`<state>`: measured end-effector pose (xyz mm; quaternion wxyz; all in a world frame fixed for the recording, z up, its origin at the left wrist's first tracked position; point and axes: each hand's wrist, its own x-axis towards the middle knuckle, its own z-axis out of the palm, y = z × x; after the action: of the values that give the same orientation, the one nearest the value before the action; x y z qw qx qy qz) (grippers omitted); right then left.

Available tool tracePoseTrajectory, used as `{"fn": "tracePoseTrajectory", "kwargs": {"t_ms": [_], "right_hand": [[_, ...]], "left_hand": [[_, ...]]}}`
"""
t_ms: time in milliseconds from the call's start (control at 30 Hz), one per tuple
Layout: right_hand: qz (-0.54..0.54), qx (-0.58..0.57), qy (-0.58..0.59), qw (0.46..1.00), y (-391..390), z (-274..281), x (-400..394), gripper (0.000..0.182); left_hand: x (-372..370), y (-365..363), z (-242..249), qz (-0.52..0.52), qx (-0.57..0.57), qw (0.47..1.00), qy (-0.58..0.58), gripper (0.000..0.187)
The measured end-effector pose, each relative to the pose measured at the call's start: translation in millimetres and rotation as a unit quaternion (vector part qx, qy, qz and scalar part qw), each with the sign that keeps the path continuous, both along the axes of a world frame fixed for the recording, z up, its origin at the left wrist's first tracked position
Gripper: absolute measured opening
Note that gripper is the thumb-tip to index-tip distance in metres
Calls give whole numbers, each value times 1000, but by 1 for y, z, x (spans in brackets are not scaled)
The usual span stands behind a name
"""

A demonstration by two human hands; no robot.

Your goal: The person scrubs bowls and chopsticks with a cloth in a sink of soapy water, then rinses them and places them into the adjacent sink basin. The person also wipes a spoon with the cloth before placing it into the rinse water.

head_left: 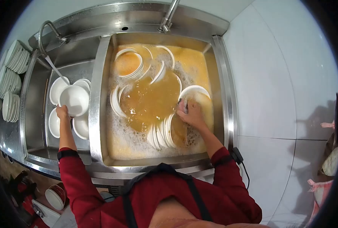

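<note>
My left hand grips the near-left rim of a white bowl above the left basin. A stream of water from the curved faucet reaches the bowl's far side. Below it, several white bowls lie on the basin floor. Over in the right basin, my right hand is at the surface of cloudy orange-brown water, fingers curled round a small greyish-pink thing whose kind I cannot tell. Just beyond that hand, a white bowl sits partly underwater. A row of white dishes leans on edge to its left.
Stacked white bowls stand partly sunk at the back of the right basin. A steel divider separates the basins. Piles of white dishes line the left counter. A second faucet overhangs the back edge; a tiled wall rises at right.
</note>
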<state>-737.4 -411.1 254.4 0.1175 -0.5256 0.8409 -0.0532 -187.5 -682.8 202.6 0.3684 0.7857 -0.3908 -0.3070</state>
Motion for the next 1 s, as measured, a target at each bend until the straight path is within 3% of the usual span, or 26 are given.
{"fn": "tracePoseTrajectory", "kwargs": {"t_ms": [67, 167, 200, 300, 433, 500, 533, 600, 633, 667, 700, 733, 767, 800, 833, 867, 900, 933, 967, 1000], "right_hand": [[-25, 18, -9, 999, -9, 1, 10, 59], [-43, 36, -15, 998, -17, 1, 10, 58], [-34, 46, -19, 998, -16, 2, 10, 55], [13, 62, -39, 997, -12, 11, 5, 47], [98, 64, -39, 992, -14, 42, 11, 36], [147, -8, -56, 988, -10, 36, 13, 29], [149, -16, -54, 987, -10, 31, 11, 29], [205, -69, 15, 976, -9, 20, 3, 20], [211, -73, 14, 975, -10, 38, 5, 20], [24, -28, -189, 981, -12, 71, 9, 16], [-162, 22, -376, 912, -15, 91, 7, 12], [-153, -13, -447, 881, -15, 86, -13, 11], [-141, -48, -514, 844, -14, 82, -37, 9], [-90, -112, -493, 858, -10, 89, -48, 8], [-32, -175, -473, 863, -9, 96, -53, 8], [9, -195, -440, 877, -11, 99, -53, 8], [55, -212, -412, 884, -14, 101, -42, 7], [70, -165, -426, 887, -18, 114, -23, 9], [89, -116, -437, 887, -24, 125, -2, 11], [85, -79, -451, 885, -28, 125, 20, 13]], "left_hand": [[-4, -3, -9, 56, 16, 986, 158, 51], [-9, -16, -31, 108, 30, 963, 244, 49], [-8, -15, -34, 73, 38, 954, 290, 48], [-14, -26, -43, 143, 114, 924, 336, 49], [-1, -38, -54, 148, 97, 932, 317, 52], [11, -49, -49, 82, 17, 987, 134, 54], [-44, -18, 32, 89, 38, 973, -209, 54], [-55, -27, 56, 9, -134, 956, -260, 51], [-75, -24, 73, -53, -204, 949, -235, 48], [-100, -17, 91, -127, -239, 948, -168, 46], [-118, -20, 86, -224, -290, 927, -80, 44], [-155, -5, 95, -264, -283, 922, 30, 41], [-191, 19, 106, -309, -244, 917, 69, 36], [-230, 46, 120, -355, -125, 911, 167, 32], [-254, 50, 89, -420, -119, 887, 153, 31], [-288, 88, 120, -447, -14, 862, 238, 34], [-313, 106, 105, -446, 65, 849, 277, 40], [-331, 125, 124, -479, 150, 809, 307, 49], [-351, 140, 116, -429, 218, 797, 366, 62], [-360, 146, 109, -445, 229, 766, 405, 75]]}}
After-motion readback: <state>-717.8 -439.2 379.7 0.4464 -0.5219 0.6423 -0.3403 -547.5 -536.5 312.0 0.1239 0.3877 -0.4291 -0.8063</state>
